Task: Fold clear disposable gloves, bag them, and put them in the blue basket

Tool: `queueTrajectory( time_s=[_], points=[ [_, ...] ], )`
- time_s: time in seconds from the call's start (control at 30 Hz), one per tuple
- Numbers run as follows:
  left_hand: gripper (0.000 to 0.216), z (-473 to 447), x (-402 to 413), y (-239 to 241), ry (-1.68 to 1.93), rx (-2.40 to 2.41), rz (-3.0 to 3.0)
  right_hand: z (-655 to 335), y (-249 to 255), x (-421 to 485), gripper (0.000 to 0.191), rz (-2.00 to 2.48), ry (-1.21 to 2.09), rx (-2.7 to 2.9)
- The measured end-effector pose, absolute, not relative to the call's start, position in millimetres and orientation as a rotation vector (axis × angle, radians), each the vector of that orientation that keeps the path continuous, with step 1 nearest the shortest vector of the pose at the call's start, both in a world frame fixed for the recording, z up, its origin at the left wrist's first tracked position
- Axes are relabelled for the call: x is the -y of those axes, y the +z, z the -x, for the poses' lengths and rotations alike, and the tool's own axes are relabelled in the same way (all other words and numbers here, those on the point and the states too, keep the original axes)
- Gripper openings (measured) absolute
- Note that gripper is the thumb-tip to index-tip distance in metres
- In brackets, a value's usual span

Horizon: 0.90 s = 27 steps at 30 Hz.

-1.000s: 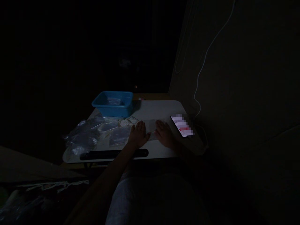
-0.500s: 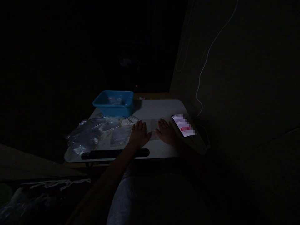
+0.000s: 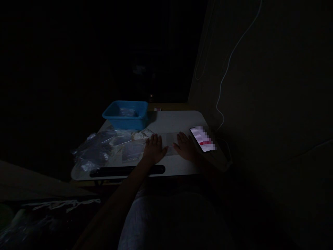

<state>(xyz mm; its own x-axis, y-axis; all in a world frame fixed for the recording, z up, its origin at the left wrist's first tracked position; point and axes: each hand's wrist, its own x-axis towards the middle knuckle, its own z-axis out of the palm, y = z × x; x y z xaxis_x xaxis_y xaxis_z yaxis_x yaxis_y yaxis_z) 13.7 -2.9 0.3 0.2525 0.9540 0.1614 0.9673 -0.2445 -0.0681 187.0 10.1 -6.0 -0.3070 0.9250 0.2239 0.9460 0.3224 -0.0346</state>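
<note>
Both palms face down on a small white table in dim light. My left hand [image 3: 155,149] lies flat with its fingers stretched forward and thumb out to the right. Beside it, my right hand [image 3: 185,146] also lies flat, fingers spread. Between and partly under them is a clear, flat plastic sheet or bag [image 3: 170,140], its edges hard to make out. To the left of my left hand lies another flat clear plastic piece [image 3: 133,152]. Crumpled clear plastic [image 3: 95,152] is heaped at the table's left side.
A blue plastic basin [image 3: 127,119] with some clear plastic inside stands at the table's back left. A lit phone [image 3: 202,139] rests at the right edge. A black strip [image 3: 114,171] runs along the front of the table [image 3: 177,119]. A white cable [image 3: 225,74] hangs along the right wall.
Both hands stay in nearly the same place, flat on the plastic. The view has shifted very slightly.
</note>
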Motion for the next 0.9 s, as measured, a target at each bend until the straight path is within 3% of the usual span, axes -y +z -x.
queueTrajectory(
  time_s=[0.9],
  points=[
    [0.067,-14.2,4.2,3.1,-0.113,1.852,2.374,-187.2,-6.7,-9.5,0.059,1.699,-0.166,2.372]
  ],
)
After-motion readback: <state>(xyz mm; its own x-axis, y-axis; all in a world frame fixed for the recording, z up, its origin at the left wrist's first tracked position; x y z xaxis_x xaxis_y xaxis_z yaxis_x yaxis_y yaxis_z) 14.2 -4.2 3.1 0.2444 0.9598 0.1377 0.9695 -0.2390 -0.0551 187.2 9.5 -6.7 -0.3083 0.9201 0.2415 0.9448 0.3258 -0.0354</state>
